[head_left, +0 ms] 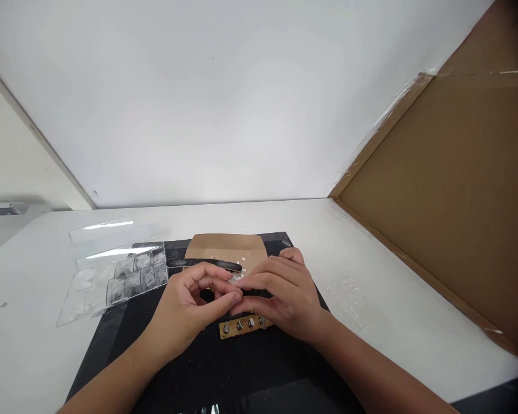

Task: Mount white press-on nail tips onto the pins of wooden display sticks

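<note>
My left hand (pixel 187 305) and my right hand (pixel 280 290) meet over the black mat, fingers bent and fingertips pinched close together. Whatever lies between the fingertips is too small and too covered to make out. Just below them lies a yellowish-brown strip (pixel 244 332) with several small round metal holders, some bearing pale pieces; my right hand hides its right end. Behind the fingers, a dark nail file (pixel 207 263) rests across a tan tray (pixel 224 244). Small white pieces (pixel 238 276) lie in the tray near my fingertips.
A clear compartment case (pixel 132 282) with pale nail tips stands at the left, partly on the black mat (pixel 190 376). Small clear pieces (pixel 347 296) lie in rows on the white table (pixel 392 345) at right. A brown cardboard panel (pixel 449 190) borders the right side.
</note>
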`<state>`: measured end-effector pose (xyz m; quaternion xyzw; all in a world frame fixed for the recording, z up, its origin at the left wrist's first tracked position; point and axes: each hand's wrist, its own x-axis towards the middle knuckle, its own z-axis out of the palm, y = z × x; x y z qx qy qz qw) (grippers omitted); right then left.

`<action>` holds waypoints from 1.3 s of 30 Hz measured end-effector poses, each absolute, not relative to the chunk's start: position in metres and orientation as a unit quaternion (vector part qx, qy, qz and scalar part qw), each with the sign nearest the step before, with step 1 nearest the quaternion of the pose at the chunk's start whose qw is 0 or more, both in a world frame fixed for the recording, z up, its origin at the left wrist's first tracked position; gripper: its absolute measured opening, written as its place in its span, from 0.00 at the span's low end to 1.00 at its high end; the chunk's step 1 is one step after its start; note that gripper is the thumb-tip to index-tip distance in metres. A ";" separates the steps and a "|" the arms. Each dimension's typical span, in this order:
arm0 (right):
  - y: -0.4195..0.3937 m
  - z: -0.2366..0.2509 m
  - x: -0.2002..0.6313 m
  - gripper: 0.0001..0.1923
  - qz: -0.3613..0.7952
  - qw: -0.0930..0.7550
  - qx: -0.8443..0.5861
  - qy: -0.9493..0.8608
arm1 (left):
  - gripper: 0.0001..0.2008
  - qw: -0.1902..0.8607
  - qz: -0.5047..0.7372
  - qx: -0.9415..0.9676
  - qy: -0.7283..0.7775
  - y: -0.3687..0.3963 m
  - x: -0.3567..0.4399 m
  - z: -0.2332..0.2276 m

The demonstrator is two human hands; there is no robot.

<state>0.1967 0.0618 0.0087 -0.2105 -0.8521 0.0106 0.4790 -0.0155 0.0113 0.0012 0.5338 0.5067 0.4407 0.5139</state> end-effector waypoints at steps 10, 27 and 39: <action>0.063 0.009 0.201 0.11 0.103 0.437 -0.206 -0.870 | 0.19 0.525 0.443 0.542 0.484 0.012 -0.018 -0.002; 0.046 0.001 0.201 0.19 0.314 0.420 -0.220 -0.822 | 0.04 0.201 0.494 0.751 0.390 0.012 -0.029 0.005; 0.034 -0.018 0.189 0.22 0.251 0.331 -0.319 -0.851 | 0.07 0.024 0.512 0.759 0.402 0.014 -0.036 0.006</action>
